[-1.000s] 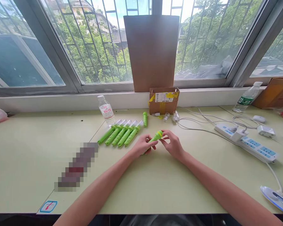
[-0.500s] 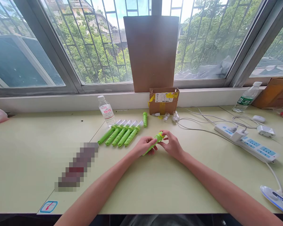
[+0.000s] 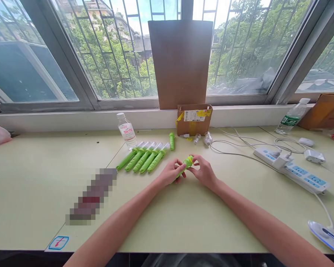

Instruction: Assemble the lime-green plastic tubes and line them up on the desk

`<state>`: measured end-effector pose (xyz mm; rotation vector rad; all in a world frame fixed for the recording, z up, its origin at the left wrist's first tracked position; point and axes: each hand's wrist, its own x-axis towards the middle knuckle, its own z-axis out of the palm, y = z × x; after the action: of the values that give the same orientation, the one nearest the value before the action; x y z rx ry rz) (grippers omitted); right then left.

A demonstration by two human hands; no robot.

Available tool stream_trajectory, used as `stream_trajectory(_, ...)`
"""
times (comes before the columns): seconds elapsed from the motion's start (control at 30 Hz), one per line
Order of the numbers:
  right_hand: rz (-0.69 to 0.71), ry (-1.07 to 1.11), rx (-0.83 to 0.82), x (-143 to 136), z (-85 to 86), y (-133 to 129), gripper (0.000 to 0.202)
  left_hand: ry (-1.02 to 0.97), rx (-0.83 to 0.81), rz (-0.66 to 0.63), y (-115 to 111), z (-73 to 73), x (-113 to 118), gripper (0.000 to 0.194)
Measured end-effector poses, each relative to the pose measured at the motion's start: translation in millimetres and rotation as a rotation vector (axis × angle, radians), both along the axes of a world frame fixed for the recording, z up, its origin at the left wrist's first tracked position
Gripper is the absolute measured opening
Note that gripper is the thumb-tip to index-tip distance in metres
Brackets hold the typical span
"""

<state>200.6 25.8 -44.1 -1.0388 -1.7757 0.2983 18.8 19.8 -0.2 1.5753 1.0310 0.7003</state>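
My left hand (image 3: 171, 172) is wrapped round a green tube (image 3: 187, 162) over the middle of the table. A yellow ring shows near the tube's upper end, where the fingertips of my right hand (image 3: 203, 171) pinch it. Several green tubes with clear tops (image 3: 141, 157) lie side by side to the left of my hands. Beyond my hands is a shorter green piece (image 3: 172, 141). Near it lie a yellow ring (image 3: 189, 139) and two clear plastic caps (image 3: 197, 138).
A cardboard box (image 3: 193, 128) stands at the windowsill. One water bottle (image 3: 127, 130) is behind the tubes, another (image 3: 292, 116) at the back right. A power strip (image 3: 292, 170) with cables lies right. A blurred dark patch (image 3: 93, 196) is at the left.
The fingers of my left hand have shifted slightly around the green tube. The whole view has moved a little; the things on the table are otherwise the same.
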Motion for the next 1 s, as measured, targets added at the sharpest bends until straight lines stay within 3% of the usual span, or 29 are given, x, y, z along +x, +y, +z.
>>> stream_trajectory(0.37,0.021,0.011,0.039,0.0,3.6,-0.7,0.007,-0.053,-0.099,-0.026,3.8,0.6,-3.8,0.044)
stream_trajectory(0.63,0.018,0.002,0.100,-2.5,6.5,-3.8,0.006,-0.047,-0.044,0.026,4.3,-1.5,-2.5,0.045)
stream_trajectory(0.8,0.013,-0.004,0.089,-2.0,5.1,-3.4,0.009,-0.071,-0.032,0.015,2.7,-1.0,-2.1,0.039)
stream_trajectory(1.0,0.021,0.003,0.080,0.1,5.4,-2.5,0.007,-0.011,-0.001,-0.002,1.1,-0.3,0.8,0.045)
